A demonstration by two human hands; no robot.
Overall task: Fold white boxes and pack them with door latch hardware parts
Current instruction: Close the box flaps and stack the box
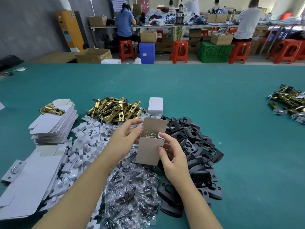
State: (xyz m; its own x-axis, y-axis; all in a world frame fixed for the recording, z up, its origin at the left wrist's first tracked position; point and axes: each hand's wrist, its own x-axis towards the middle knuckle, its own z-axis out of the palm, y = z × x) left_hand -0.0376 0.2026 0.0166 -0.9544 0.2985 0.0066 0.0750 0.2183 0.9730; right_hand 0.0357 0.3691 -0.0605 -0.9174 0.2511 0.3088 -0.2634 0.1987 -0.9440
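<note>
Both forearms reaching in from bottom edge, converging mid-frame above green table [198, 83]. Left hand [127, 134] up and fwd, wrist slightly bent, fingers curled round left side of open box [151, 146], fingertips at upper left rim, thumb pointing toward far flap. Right hand [171, 154] lower, on box's right side; thumb pressed on front face near right edge, index hooked over small side flap at rim, other fingers wrapped behind. So both hands grasping same box, neither slack. Box held upright, off table, above bagged screws [130, 187], tilted a bit; top open, rear lid flap standing up, shiny plastic-wrapped item visible inside, exact part unclear.

Around: brass latches [115, 109] piled beyond box, w/ closed white box [155, 105] standing just right of pile. Black strike plates [194, 146] heaped right of hands. White inserts [85, 139] scattered left, next to flat box blanks [52, 123] stacked w/ one brass latch on top. Second latch pile [290, 103] well apart at far right. Bkgd: people seated on red stools [179, 51] at long bench.
</note>
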